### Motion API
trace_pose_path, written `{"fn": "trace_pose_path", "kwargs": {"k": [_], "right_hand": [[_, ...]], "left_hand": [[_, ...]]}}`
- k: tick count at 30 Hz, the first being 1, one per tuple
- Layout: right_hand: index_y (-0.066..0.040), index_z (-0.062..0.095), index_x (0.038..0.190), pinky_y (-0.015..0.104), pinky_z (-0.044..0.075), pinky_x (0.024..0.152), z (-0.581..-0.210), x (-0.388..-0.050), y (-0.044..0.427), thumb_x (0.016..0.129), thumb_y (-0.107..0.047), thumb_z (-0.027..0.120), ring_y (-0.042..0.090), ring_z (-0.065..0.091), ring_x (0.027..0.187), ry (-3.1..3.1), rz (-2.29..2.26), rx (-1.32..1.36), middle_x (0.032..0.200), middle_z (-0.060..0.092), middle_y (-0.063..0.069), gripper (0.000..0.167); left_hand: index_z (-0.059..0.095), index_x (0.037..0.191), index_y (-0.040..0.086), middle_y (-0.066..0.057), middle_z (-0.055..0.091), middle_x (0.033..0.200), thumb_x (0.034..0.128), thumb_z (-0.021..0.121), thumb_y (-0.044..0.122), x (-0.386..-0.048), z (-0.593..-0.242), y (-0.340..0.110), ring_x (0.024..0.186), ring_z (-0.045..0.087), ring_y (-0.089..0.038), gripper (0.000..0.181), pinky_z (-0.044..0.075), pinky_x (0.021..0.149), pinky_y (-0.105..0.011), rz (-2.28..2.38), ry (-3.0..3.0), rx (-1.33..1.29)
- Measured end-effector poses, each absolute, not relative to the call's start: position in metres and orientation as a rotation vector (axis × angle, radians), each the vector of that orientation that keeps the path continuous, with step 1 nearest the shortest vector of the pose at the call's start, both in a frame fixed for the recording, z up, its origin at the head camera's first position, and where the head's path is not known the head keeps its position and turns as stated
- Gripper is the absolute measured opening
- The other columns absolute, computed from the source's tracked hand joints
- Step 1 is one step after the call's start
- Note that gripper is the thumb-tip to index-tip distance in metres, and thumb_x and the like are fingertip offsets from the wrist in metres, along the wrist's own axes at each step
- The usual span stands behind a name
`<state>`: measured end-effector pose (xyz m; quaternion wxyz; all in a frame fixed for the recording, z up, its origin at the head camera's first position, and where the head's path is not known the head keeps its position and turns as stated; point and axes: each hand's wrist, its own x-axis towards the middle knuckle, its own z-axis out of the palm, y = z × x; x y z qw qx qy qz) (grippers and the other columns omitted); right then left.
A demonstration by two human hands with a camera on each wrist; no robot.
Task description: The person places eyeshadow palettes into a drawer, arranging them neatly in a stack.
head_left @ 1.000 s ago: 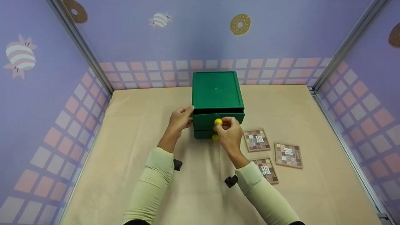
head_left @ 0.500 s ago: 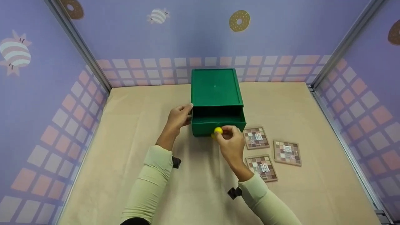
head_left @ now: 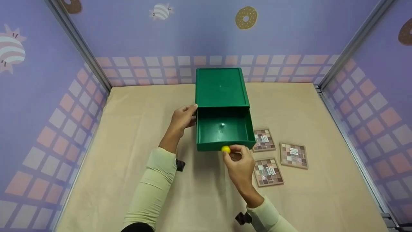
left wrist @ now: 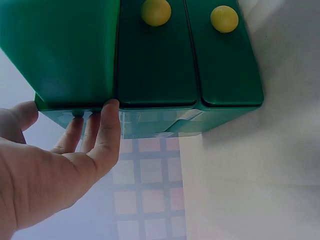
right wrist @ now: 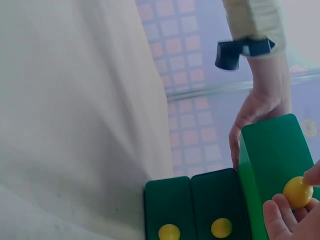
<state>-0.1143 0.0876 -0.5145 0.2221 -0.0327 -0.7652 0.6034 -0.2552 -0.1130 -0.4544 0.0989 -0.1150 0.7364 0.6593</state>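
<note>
A green drawer cabinet [head_left: 221, 87] stands at the back middle, its top drawer [head_left: 209, 129] pulled far out and empty inside. My right hand [head_left: 241, 167] pinches that drawer's round yellow knob [head_left: 226, 149] between thumb and fingers, also visible in the right wrist view, knob [right wrist: 298, 192]. At the cabinet's left side, my left hand [head_left: 182, 119] holds the front edge. In the left wrist view the hand [left wrist: 60, 165] has its thumb at the top corner and fingertips against the side wall. Two lower drawers [left wrist: 157, 65] with yellow knobs are closed.
Three square checkered palettes lie right of the cabinet: one close by its drawer [head_left: 264, 139], one nearer me beside my right hand [head_left: 268, 171], one farther right [head_left: 293, 155]. Patterned walls [head_left: 219, 32] enclose the cloth-covered table [head_left: 141, 116] at the back and sides.
The top drawer has slid from slightly ajar to far out toward me, my right hand moving with its knob. My left hand has kept its place at the cabinet's side. The head view has shifted slightly.
</note>
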Motion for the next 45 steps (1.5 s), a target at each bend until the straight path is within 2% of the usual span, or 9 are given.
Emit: {"fn": "trace_pose_path", "kwargs": {"k": [12, 22, 25, 27, 30, 32, 34, 37, 45], "right_hand": [[-0.004, 0.070, 0.098, 0.026, 0.062, 0.073, -0.519, -0.103, 0.093, 0.084, -0.009, 0.083, 0.016, 0.071, 0.082, -2.188, 1.606, -0.053, 0.097, 0.069, 0.010, 0.020], [-0.001, 0.071, 0.089, 0.013, 0.048, 0.064, -0.521, -0.108, 0.133, 0.091, -0.005, 0.072, 0.004, 0.057, 0.071, -2.096, 1.383, -0.108, 0.082, 0.069, 0.008, 0.004], [-0.002, 0.072, 0.089, 0.015, 0.048, 0.065, -0.523, -0.113, 0.154, 0.091, -0.006, 0.070, 0.007, 0.058, 0.072, -2.138, 1.344, -0.204, 0.083, 0.069, 0.008, 0.005], [-0.003, 0.072, 0.093, 0.022, 0.051, 0.070, -0.526, -0.115, 0.169, 0.092, -0.007, 0.068, 0.014, 0.062, 0.079, -2.234, 1.314, -0.269, 0.089, 0.069, 0.011, 0.006], [-0.002, 0.070, 0.110, 0.042, 0.054, 0.085, -0.534, -0.118, 0.191, 0.094, -0.016, 0.069, 0.031, 0.065, 0.099, -2.465, 1.249, -0.328, 0.110, 0.068, 0.018, 0.022], [0.000, 0.065, 0.122, 0.055, 0.049, 0.093, -0.541, -0.118, 0.203, 0.094, -0.023, 0.070, 0.042, 0.059, 0.113, -2.629, 1.170, -0.348, 0.123, 0.062, 0.025, 0.037], [0.001, 0.060, 0.131, 0.062, 0.044, 0.100, -0.548, -0.117, 0.212, 0.093, -0.031, 0.072, 0.048, 0.051, 0.123, -2.761, 1.085, -0.355, 0.132, 0.055, 0.029, 0.051], [0.002, 0.055, 0.136, 0.065, 0.041, 0.102, -0.558, -0.113, 0.221, 0.092, -0.038, 0.072, 0.051, 0.046, 0.127, -2.876, 0.969, -0.380, 0.137, 0.050, 0.033, 0.062], [-0.001, 0.045, 0.148, 0.067, 0.045, 0.091, -0.575, -0.100, 0.228, 0.089, -0.053, 0.071, 0.059, 0.048, 0.120, -3.115, 0.684, -0.412, 0.142, 0.041, 0.038, 0.082]], "left_hand": [[0.066, 0.127, 0.010, -0.011, 0.067, 0.125, 0.1032, 0.057, 0.044, -0.260, -0.450, -0.113, 0.104, 0.068, -0.023, 0.043, 0.055, 0.103, -0.045, 1.954, 2.189, -0.322], [0.065, 0.130, 0.011, -0.011, 0.067, 0.126, 0.1037, 0.055, 0.044, -0.261, -0.450, -0.113, 0.110, 0.068, -0.025, 0.043, 0.058, 0.098, -0.040, 1.947, 2.181, -0.309], [0.064, 0.130, 0.010, -0.012, 0.067, 0.127, 0.1039, 0.055, 0.043, -0.260, -0.450, -0.113, 0.111, 0.068, -0.027, 0.043, 0.057, 0.100, -0.042, 1.958, 2.178, -0.297], [0.064, 0.130, 0.010, -0.012, 0.067, 0.127, 0.1040, 0.055, 0.043, -0.259, -0.450, -0.114, 0.112, 0.068, -0.027, 0.043, 0.057, 0.100, -0.042, 1.958, 2.178, -0.292], [0.064, 0.131, 0.011, -0.012, 0.067, 0.128, 0.1039, 0.055, 0.044, -0.259, -0.451, -0.115, 0.111, 0.068, -0.027, 0.044, 0.057, 0.101, -0.042, 1.950, 2.182, -0.295], [0.064, 0.131, 0.011, -0.012, 0.067, 0.128, 0.1037, 0.056, 0.044, -0.258, -0.452, -0.115, 0.111, 0.068, -0.027, 0.044, 0.056, 0.102, -0.042, 1.946, 2.181, -0.300], [0.064, 0.132, 0.011, -0.012, 0.067, 0.128, 0.1033, 0.056, 0.044, -0.258, -0.453, -0.115, 0.111, 0.069, -0.027, 0.044, 0.056, 0.102, -0.043, 1.945, 2.177, -0.302], [0.064, 0.132, 0.011, -0.012, 0.067, 0.130, 0.1032, 0.056, 0.043, -0.258, -0.454, -0.116, 0.112, 0.069, -0.027, 0.044, 0.056, 0.103, -0.043, 1.944, 2.165, -0.306], [0.063, 0.132, 0.011, -0.012, 0.066, 0.130, 0.1038, 0.055, 0.043, -0.258, -0.455, -0.116, 0.112, 0.070, -0.026, 0.043, 0.057, 0.101, -0.041, 1.925, 2.160, -0.316]]}}
